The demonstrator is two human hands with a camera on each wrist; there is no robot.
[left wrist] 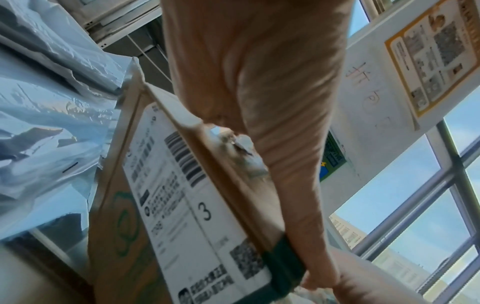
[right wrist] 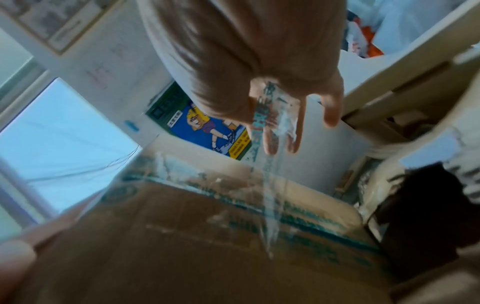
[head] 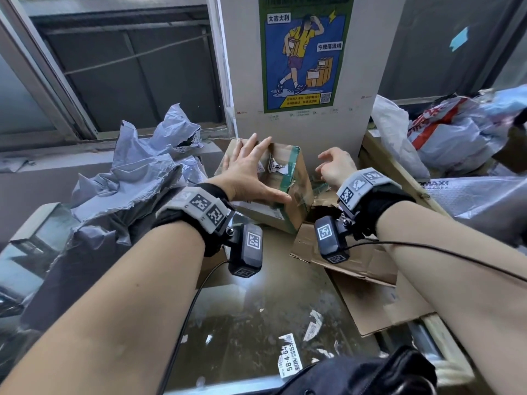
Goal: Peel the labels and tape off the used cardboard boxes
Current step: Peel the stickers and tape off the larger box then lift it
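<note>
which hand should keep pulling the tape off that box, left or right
Right. A strip of clear tape already runs from the right hand down to the cardboard box, so its grip is set. The left hand lies spread on the box top, better placed to steady it.

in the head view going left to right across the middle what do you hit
crumpled grey plastic mailers → left hand → cardboard box → right hand → pile of white plastic bags

The left hand (left wrist: 272,115) lies flat along a cardboard box (left wrist: 116,236) bearing a white shipping label (left wrist: 187,205).
</note>
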